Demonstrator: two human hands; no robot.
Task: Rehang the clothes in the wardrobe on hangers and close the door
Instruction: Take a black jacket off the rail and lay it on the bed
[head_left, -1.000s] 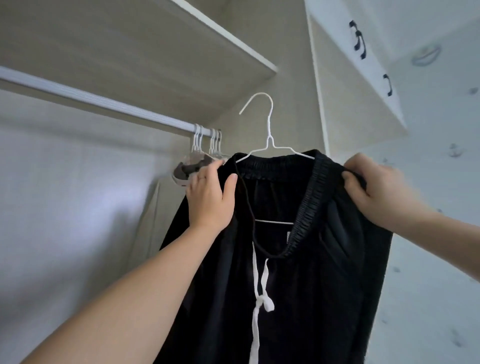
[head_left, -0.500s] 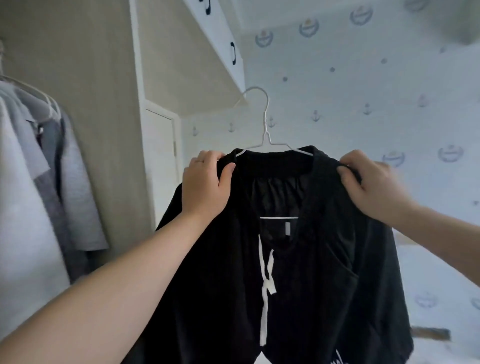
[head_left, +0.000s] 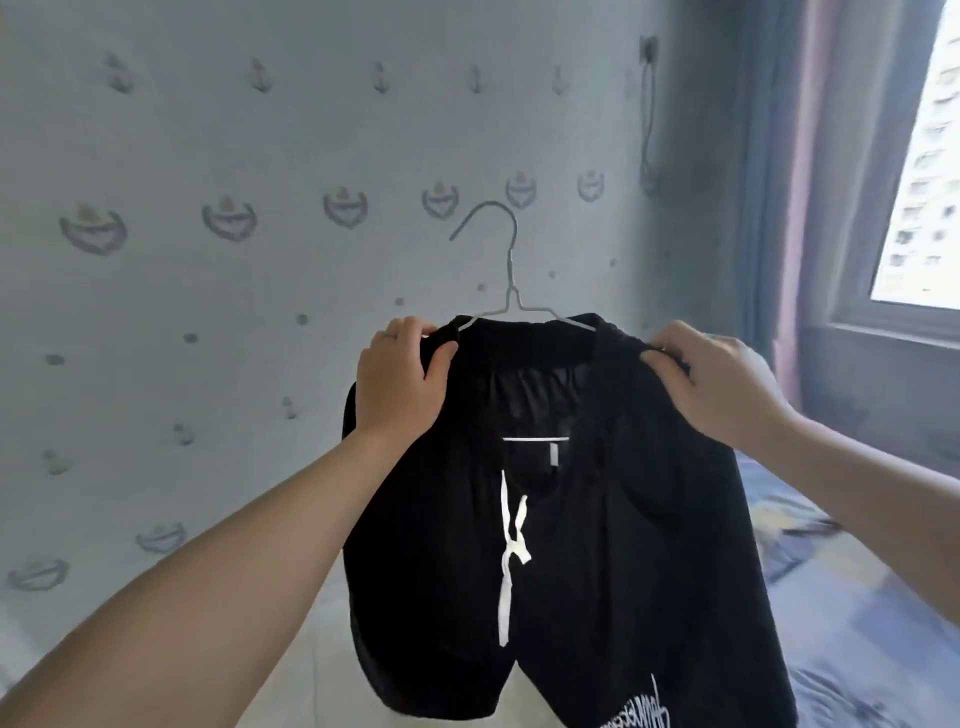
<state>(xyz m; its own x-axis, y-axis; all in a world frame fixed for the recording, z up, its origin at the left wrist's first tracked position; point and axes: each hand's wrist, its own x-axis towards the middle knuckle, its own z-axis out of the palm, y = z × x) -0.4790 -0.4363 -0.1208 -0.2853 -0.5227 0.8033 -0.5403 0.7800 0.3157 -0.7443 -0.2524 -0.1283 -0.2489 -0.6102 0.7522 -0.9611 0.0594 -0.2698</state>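
You hold the shorts (head_left: 545, 519) in the middle of the frame, lifted in front of you on a wire hanger (head_left: 511, 270). The hanger's hook points straight up with its opening turned to the left of the frame, and its long axis runs left to right, level, with both shoulders tucked inside the waistband. The shorts hang with the waistband at the top and the legs dropping to the bottom edge of the frame. Your left hand (head_left: 400, 384) grips the left end of the waistband, fingers curled over the top and thumb on the near side. Your right hand (head_left: 722, 384) pinches the right end of it in the same way. A white drawstring (head_left: 511, 545) dangles down the middle of the shorts, and white print (head_left: 639, 712) shows at their lower right. Behind the shorts stands a pale wall (head_left: 208, 130) with small anchor motifs, and a dark cable (head_left: 648, 114) hangs on it at upper right. Further right are a curtain (head_left: 800, 208) and a bright window (head_left: 924, 156). A bed (head_left: 857, 597) with a blue patterned cover lies at lower right, partly hidden behind the shorts.
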